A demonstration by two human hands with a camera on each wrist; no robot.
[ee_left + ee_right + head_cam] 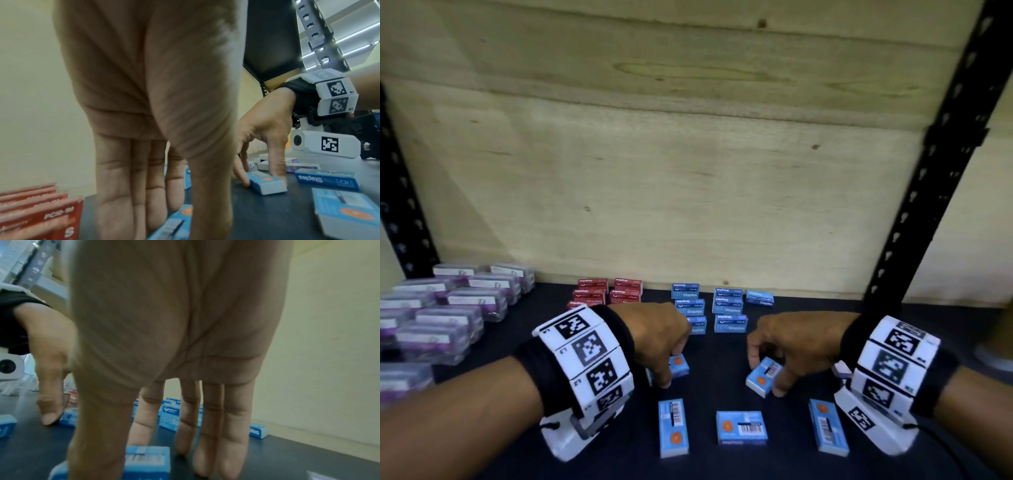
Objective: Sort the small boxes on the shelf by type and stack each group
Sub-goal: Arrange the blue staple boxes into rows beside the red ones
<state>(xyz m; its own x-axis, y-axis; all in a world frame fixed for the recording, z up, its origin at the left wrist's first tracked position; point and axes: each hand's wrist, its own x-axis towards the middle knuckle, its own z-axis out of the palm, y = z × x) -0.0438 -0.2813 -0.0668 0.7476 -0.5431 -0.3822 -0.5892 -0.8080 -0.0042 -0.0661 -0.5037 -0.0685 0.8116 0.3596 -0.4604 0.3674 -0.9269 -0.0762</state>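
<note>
On the dark shelf (722, 387), my left hand (671, 368) pinches a small blue staple box (680, 364) between thumb and fingers. My right hand (766, 377) pinches another blue staple box (761, 379), tilted with one end raised. The left wrist view has the left fingers (123, 186) pointing down around a blue box (185, 211). In the right wrist view a blue box (148, 462) sits between thumb and fingers. Three loose blue boxes (742, 427) lie flat in front. Behind the hands stand grouped blue boxes (726, 306) and red boxes (604, 293).
Several clear-and-purple boxes (452, 308) fill the shelf's left side. A wooden back panel (688, 171) closes the rear. Black slotted uprights (928, 192) stand at the right and far left. A small purple-white box (842, 371) lies behind my right wrist.
</note>
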